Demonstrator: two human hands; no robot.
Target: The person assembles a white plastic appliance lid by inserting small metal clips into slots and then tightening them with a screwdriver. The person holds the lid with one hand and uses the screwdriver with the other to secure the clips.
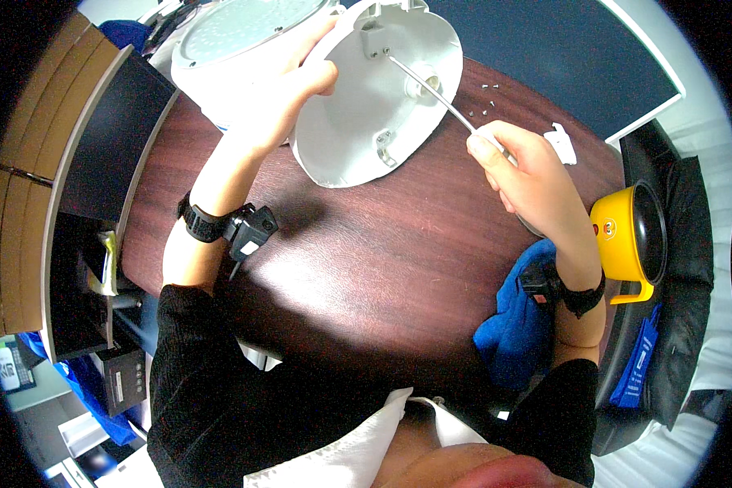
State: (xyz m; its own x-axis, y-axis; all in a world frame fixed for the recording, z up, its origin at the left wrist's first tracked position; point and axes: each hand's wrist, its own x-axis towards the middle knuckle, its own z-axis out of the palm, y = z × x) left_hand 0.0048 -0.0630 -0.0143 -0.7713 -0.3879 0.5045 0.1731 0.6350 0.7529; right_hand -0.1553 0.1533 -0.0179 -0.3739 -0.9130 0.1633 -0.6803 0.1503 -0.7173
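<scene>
A white, rounded plastic cover is tipped up at the far middle of the table, its hollow inside facing me. My left hand grips its left edge, with the thumb on the near side. My right hand is closed around a screwdriver, whose handle is mostly hidden in the fingers. The thin metal shaft slants up and left. Its tip is at a small screw hole near the cover's upper end; whether it touches a screw is too small to tell. Behind the left hand stands a white appliance body with a pale round top.
Several small screws and a white plastic piece lie on the brown table, right of the cover. A blue cloth is beneath my right forearm. A yellow pot stands at the right; a dark panel is at the back.
</scene>
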